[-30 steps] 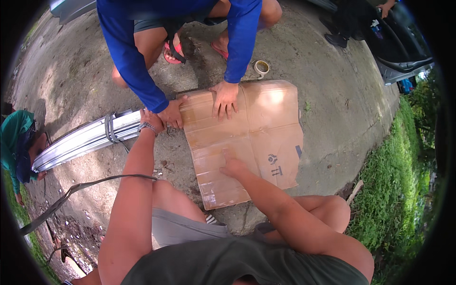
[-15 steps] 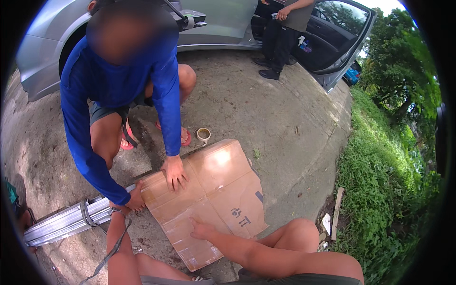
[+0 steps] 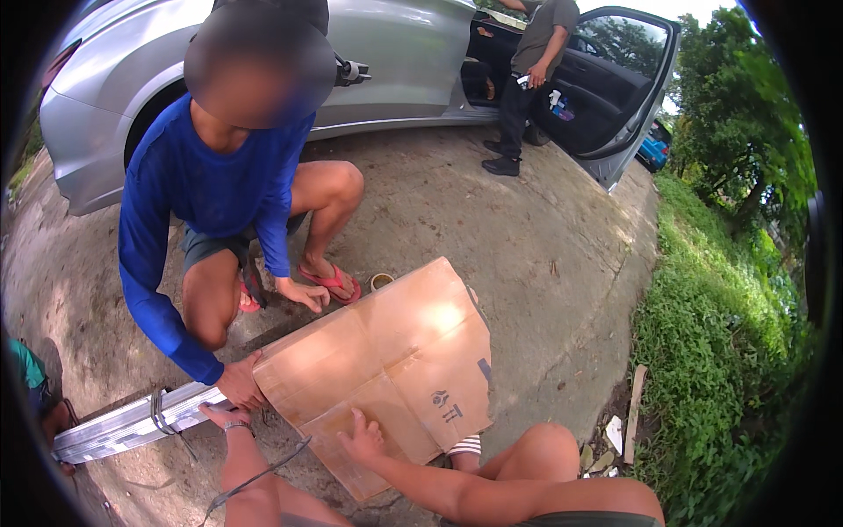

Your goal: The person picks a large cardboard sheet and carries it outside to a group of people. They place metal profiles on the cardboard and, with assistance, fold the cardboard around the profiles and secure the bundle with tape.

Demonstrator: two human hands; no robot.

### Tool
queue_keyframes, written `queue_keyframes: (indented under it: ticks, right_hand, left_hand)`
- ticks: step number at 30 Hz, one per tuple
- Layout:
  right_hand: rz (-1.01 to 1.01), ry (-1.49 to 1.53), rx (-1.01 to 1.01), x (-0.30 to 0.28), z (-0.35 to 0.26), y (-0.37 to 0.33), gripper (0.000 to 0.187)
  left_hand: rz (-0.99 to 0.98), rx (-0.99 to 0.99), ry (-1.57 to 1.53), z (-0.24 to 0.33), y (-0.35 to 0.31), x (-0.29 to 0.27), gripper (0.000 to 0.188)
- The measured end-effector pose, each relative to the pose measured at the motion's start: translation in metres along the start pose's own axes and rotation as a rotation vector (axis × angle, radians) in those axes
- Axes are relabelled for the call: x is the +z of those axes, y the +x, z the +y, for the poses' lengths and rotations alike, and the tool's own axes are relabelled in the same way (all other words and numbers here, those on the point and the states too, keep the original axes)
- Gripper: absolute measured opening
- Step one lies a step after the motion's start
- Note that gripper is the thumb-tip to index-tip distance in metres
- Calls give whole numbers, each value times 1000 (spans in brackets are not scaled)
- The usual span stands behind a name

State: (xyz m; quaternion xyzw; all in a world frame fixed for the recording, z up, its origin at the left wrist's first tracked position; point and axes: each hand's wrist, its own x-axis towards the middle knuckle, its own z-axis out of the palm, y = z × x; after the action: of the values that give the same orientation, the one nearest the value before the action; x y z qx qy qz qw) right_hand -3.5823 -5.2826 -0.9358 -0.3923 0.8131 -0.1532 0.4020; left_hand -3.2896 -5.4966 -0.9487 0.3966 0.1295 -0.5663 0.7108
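Observation:
A flattened brown cardboard sheet (image 3: 351, 351) lies before me, its left end at the bundle of silvery metal strips (image 3: 123, 426). My right hand (image 3: 362, 439) rests on the cardboard's near part, index finger stretched out and the others loosely bent, holding nothing. My left hand (image 3: 226, 416) grips the near side of the bundle close to the cardboard; some of its fingers are hidden. Beside it, a co-worker's hand (image 3: 241, 379) presses where bundle and cardboard meet. The co-worker's other hand (image 3: 306, 294) hovers near the far edge. A dark strap (image 3: 259, 479) crosses my left forearm.
A tape roll (image 3: 381, 281) sits partly behind the cardboard. The co-worker in a blue shirt (image 3: 219, 184) squats opposite. Behind stands a silver car (image 3: 386, 70) with an open door (image 3: 606, 97) and another person (image 3: 531, 79). A wooden strip (image 3: 635, 413) lies by the grass at right.
The co-worker lifted one hand off the cardboard. The cardboard's far edge now partly covers the tape roll. The strap's free end has swung right, over the cardboard. My left hand shows more clearly.

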Motion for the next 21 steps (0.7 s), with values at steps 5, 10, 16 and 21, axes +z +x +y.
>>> queue_keyframes:
  ticks: [5,10,16,21]
  right_hand:
    - [305,590,264,7,-15,26,90]
    - [62,1373,320,-12,-47,69,98]
    - [-191,1798,385,-61,-100,77,112]
    - [-194,1876,338,-64,-97,83,107]
  left_hand:
    - [-43,-78,30,-9,-4,26,114]
    - [16,-179,22,6,-39,66,88]
    - [76,-83,124,20,-64,80,76]
    - [73,-116,157,21,-63,82,69]
